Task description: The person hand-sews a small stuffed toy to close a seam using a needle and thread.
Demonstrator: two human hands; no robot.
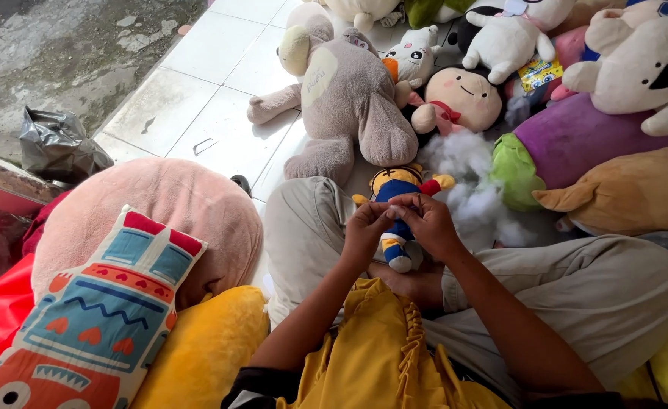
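Note:
I sit cross-legged on a white tiled floor (220,68). Over my lap I hold a small plush doll (399,189) in a blue and yellow outfit with a red sleeve. My left hand (366,227) grips the doll's body from the left. My right hand (427,221) pinches at its back, with what looks like a thin needle between the fingertips. The doll's white foot pokes out below my hands. Loose white stuffing (466,178) lies just beyond the doll.
A grey plush animal (345,95) lies ahead, with several more plush toys (622,68) at the upper right. A pink round cushion (167,204), a patterned pillow (99,318) and a yellow cushion (205,348) are on my left. A black plastic bag (57,144) sits far left.

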